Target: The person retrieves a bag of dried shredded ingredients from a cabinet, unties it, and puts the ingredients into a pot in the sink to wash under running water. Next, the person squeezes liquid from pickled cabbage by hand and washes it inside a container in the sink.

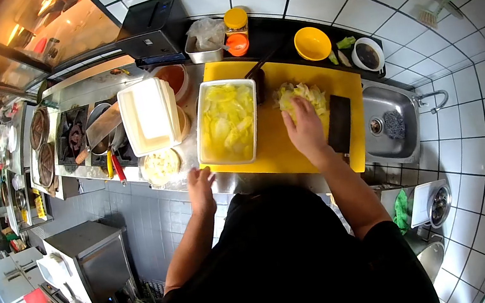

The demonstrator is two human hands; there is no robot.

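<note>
My right hand (304,127) reaches over a pile of chopped pale-green leaves (310,93) on the yellow cutting board (279,139). Its fingers are stretched out at the pile's near edge, and nothing shows in its grasp. A dark, broad-bladed knife (339,124) lies just right of that hand. On the board's left side stands a white rectangular tub (200,152) full of yellow-green cut leaves (227,122) that look wet. My left hand (200,188) hangs below the tub's near left corner, apart from it, its fingers loosely spread and holding nothing.
A sink (398,106) with a scouring pad lies to the right. Behind the board are a yellow bowl (312,43) and a white bowl of dark liquid (367,55). To the left stand stacked white tubs (149,116), a round dish (160,165) and a cleaver (103,124) near the stove.
</note>
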